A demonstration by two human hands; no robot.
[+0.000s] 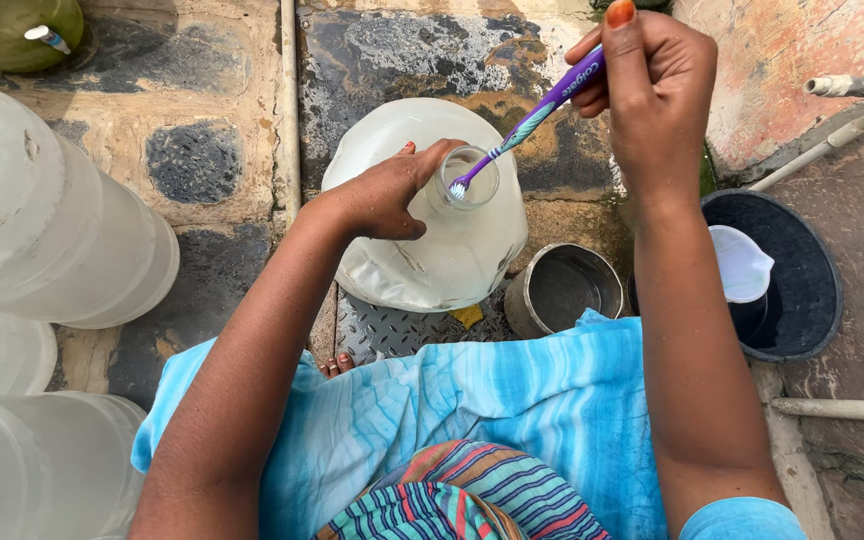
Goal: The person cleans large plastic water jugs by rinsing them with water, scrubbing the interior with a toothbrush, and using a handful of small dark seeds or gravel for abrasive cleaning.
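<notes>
Seen from above, a person crouches over wet, stained stone paving, their lap covered by a blue streaked cloth (512,400). At the left edge lie three large clear water jugs (42,210) on their sides, well apart from the work. In the middle stands another big clear water jug (452,250), upright, its round mouth (467,180) facing the camera. To its lower right sits a small steel pot (564,290), and beyond that a black tub (802,270) with a white scoop (742,262) inside it; pale pipes (842,130) run along the right. The left hand (387,195) is curled around the jug's neck, thumb and fingers wrapped close on the rim, steadying it. The right hand (652,85) is raised above and to the right of the mouth, its fingers closed in a firm pinch on the handle end of a purple toothbrush (537,115). The brush slants down and to the left, and its bristled head sits just inside the mouth, right beside the left fingertips (447,150) without clearly touching them. The step in hand appears to be scrubbing the inside of the neck. The next move would likely call for small strokes around the rim, with the left hand keeping the jug from turning or tipping.
</notes>
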